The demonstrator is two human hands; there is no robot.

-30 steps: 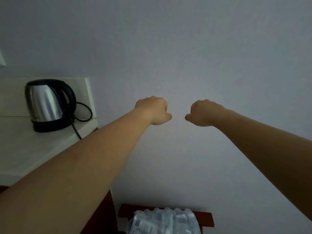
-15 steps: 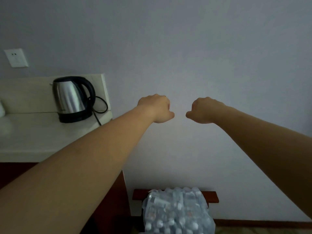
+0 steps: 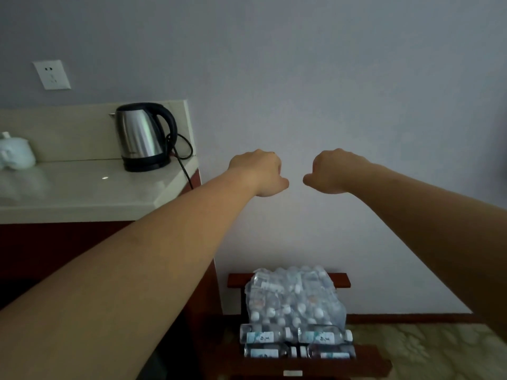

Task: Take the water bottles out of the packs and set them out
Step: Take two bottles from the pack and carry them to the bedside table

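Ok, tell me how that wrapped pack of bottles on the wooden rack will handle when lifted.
The wrapped pack is probably heavy: many capped bottles crowd inside. Its thin, crinkled film looks slippery and may stretch or tear when gripped. With only film binding them, the bottles could sag or shift.

2 grips [image 3: 259,174] [image 3: 333,171], 1 kettle [image 3: 140,135] and 1 socket [image 3: 52,74].

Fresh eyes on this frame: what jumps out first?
Two bare forearms reach out at mid-frame, the left hand and right hand both curled into fists that hold nothing, against the pale wall. Below them, shrink-wrapped packs of water bottles are piled on a dark wooden rack. At left, a steel kettle stands on a pale counter.
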